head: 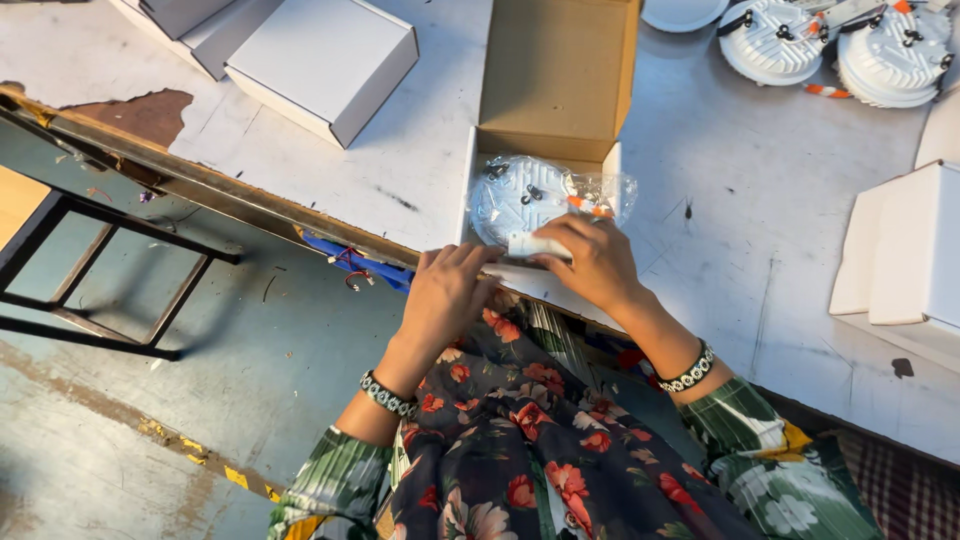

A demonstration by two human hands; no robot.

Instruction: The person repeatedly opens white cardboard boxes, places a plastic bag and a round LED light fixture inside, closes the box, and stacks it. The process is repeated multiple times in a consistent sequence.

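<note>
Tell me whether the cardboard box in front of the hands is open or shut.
Open. The box has its brown lid flap raised, and a bagged round light fixture shows inside, with the right hand at it.

Bright even daylight, soft short shadows, mild glare on plastic bag, sharp focus, slight edge distortion.

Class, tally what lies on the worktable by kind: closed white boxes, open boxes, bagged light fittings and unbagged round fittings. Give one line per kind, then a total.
Closed white boxes: 4, for example one at top left and one at the right edge
Open box: 1
Bagged light fitting: 1
Unbagged round fittings: 2, plus a partly cut-off disc
Total: 8
</note>
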